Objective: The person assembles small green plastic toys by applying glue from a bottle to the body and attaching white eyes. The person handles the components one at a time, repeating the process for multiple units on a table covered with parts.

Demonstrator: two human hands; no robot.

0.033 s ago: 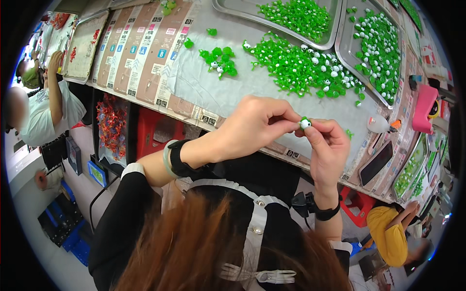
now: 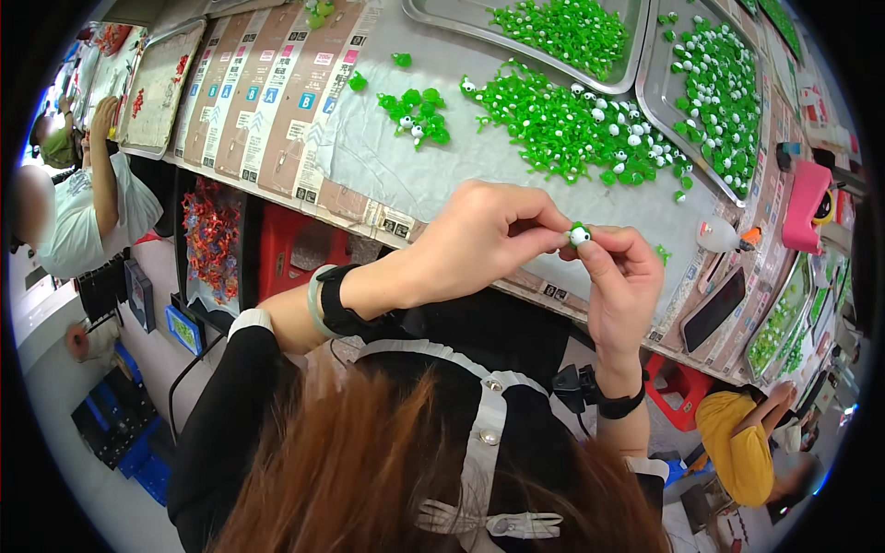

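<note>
- Both hands met at centre frame: the left hand [image 2: 484,238] and the right hand [image 2: 619,276] each pinched, between thumb and fingertips, one small green piece with a white ball [image 2: 579,235], held in the air just below the table's near edge.
- Grey-covered table [image 2: 387,166] filled the upper frame, with flattened cardboard sheets [image 2: 267,101] along its left part.
- Two metal trays [image 2: 664,88] at upper right held sorted green pieces.
- Loose pile of green pieces [image 2: 572,129] lay between the trays and the hands; a smaller cluster [image 2: 417,112] sat at upper centre.
- Dark phone [image 2: 712,309] and a small bottle [image 2: 717,236] lay right of the hands.
- Step in hand, as judged: seating the white ball into the green body. The next move would call for a firm, aligned press without letting the ball slip.
</note>
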